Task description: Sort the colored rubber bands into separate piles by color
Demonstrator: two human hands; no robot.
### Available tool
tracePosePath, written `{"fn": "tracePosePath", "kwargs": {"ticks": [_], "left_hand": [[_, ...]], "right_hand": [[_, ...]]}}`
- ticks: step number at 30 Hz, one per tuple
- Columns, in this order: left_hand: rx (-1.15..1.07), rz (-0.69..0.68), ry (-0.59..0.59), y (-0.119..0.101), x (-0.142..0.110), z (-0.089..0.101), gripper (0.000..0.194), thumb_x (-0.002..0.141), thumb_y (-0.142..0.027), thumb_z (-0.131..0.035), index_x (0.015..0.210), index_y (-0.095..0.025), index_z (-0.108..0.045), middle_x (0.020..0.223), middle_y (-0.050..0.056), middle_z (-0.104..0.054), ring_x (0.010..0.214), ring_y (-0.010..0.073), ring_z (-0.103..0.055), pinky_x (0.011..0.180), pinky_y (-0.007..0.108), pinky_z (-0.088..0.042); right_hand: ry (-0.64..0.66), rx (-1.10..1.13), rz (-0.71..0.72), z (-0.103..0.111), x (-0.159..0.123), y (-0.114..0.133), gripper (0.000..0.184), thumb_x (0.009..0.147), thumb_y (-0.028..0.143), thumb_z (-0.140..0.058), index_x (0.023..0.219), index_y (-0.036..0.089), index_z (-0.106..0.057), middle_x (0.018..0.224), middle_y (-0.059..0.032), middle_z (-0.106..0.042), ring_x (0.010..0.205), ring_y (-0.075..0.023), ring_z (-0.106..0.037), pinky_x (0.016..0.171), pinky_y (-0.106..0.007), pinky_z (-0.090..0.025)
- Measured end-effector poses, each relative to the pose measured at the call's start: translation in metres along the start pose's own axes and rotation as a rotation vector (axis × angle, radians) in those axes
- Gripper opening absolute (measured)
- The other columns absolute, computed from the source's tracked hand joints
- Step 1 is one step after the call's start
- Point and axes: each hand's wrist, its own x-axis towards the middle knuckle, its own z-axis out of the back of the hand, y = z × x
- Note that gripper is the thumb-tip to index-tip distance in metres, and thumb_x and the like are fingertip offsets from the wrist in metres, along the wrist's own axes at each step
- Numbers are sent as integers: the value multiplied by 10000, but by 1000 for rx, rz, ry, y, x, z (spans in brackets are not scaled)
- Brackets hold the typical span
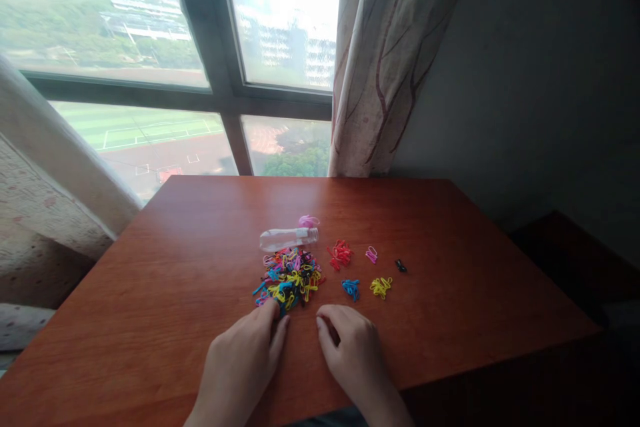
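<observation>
Surface (165, 293), head view: mixed pile of coloured bands (295, 277) beside clear bottle (283, 239). Left hand (245, 350) at pile's near edge, fingers bent — grip on a band: cannot tell. Right hand (353, 343) on bare wood, fingers curled, contents hidden. Small clusters right of pile — red (341, 254), pink (371, 254), black (401, 265), blue (351, 289), yellow (381, 287).

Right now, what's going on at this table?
A person's left hand has its fingertips at the near edge of a mixed pile of small coloured loops. The right hand is just right of it, fingers curled; whether either grips a loop is unclear. Farther right sit separate red, pink, black, blue and yellow groups. A clear bottle lies behind the pile.
</observation>
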Motion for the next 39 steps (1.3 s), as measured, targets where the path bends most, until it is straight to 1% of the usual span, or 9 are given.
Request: {"fn": "tracePosePath", "kwargs": {"ticks": [6,14,18,21,25,28,31,35,39], "left_hand": [[-18,-28,-71,7,-5,-7,238,975,-262,-391,937,-238,-624,896,29,-766,772,220,-743,560,260,-465],[-68,-112,-338,15,-7,-13,251,948,-296,-419,899,-229,-655,855,24,-779,696,193,-741,536,242,-477],[-154,-174,-392,14,-7,-8,252,962,-319,-415,883,-231,-638,793,2,-765,648,176,-729,532,245,-471],[-232,-223,-344,6,-1,-2,235,968,-317,-419,891,-238,-626,753,-11,-744,629,166,-715,526,240,-460],[-292,-321,-189,-15,17,9,187,953,-270,-450,880,-236,-618,762,-1,-734,662,163,-704,556,232,-448],[-250,-396,-62,-36,37,19,154,926,-207,-474,864,-225,-614,786,16,-729,726,176,-707,576,231,-442],[-136,-468,35,-56,57,28,188,949,-216,-449,885,-207,-625,838,43,-734,768,199,-716,597,248,-468],[-69,-564,91,-70,78,34,152,897,-190,-525,824,-192,-658,806,64,-737,732,234,-721,609,281,-503],[-37,-631,121,-70,90,33,140,863,-176,-569,804,-198,-694,797,73,-742,710,245,-725,603,292,-520]], "right_hand": [[-9,8,0,1,1,1,179,902,149,-485,838,223,-635,771,-1,-670,722,-163,-627,664,-251,-385],[-13,-1,3,2,1,1,178,900,145,-491,834,223,-637,764,-2,-671,717,-159,-630,659,-243,-390],[-3,15,-5,2,1,1,175,901,145,-490,846,224,-636,778,-4,-673,732,-164,-628,676,-251,-388],[3,13,-1,2,0,2,182,908,145,-478,846,223,-631,783,-9,-672,742,-167,-626,682,-253,-386],[-6,-16,25,1,-3,1,192,913,145,-468,795,220,-600,763,-11,-662,732,-162,-622,666,-241,-376],[-49,-70,32,-2,-8,0,193,890,131,-468,737,215,-552,704,-7,-636,672,-156,-602,613,-235,-341],[-74,-120,33,-5,-14,-2,180,843,98,-466,721,213,-532,674,-4,-619,644,-153,-598,592,-239,-316],[-73,-160,27,-9,-16,-4,157,820,99,-491,726,213,-544,697,-8,-639,651,-157,-608,598,-246,-316],[-38,-120,30,-7,-15,-3,161,859,120,-496,810,227,-606,765,-6,-676,709,-166,-621,633,-249,-334]]}}
